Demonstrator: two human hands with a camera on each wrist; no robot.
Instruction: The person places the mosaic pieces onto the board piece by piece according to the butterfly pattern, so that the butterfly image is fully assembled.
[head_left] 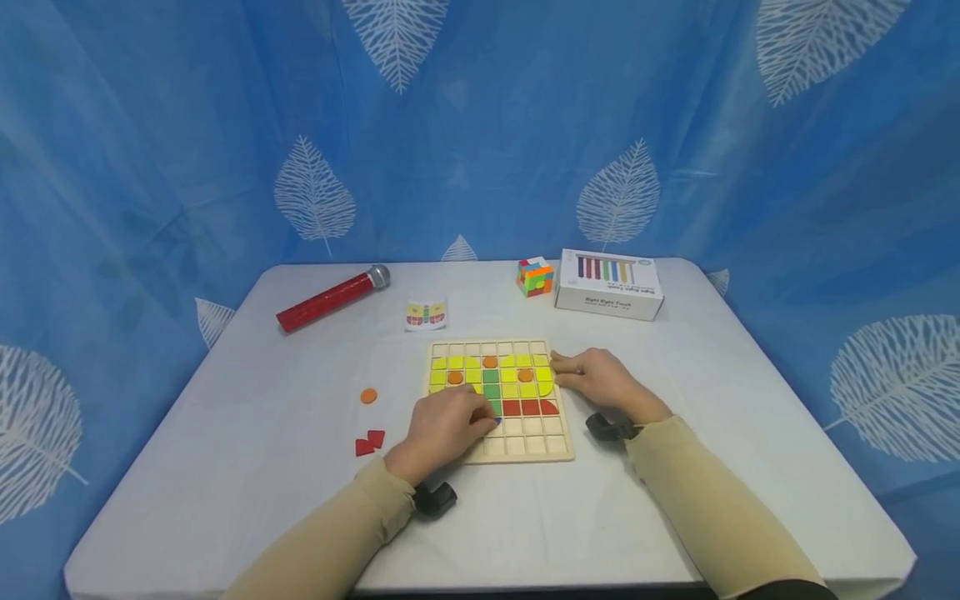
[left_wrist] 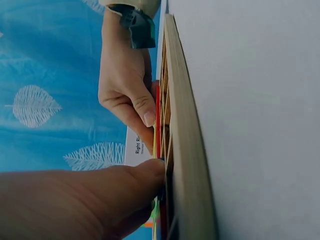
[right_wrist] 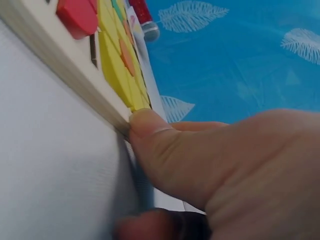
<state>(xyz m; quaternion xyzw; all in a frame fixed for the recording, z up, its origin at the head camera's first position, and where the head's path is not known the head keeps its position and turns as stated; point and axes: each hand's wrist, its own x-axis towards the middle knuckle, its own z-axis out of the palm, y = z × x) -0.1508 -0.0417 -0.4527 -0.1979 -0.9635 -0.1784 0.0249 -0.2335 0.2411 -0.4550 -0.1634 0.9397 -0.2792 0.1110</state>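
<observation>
A wooden grid board (head_left: 534, 444) lies on the table, partly filled with yellow, green, orange and red pieces. My left hand (head_left: 447, 422) is over the board's lower left part, thumb and fingers pinching a small blue piece (head_left: 497, 421) just below the green column (head_left: 491, 390). The fingers hide most of that piece and several cells. At the board's upper right edge, my right hand (head_left: 602, 382) grips the rim between thumb and fingers; its thumb (right_wrist: 150, 130) shows against the wood in the right wrist view. A row of red pieces (head_left: 530, 407) sits right of the blue piece.
Left of the board lie an orange disc (head_left: 368, 396) and some red pieces (head_left: 364, 447). Behind it are a small pattern card (head_left: 426, 315), a red microphone (head_left: 330, 302), a puzzle cube (head_left: 535, 277) and a white box (head_left: 609, 285).
</observation>
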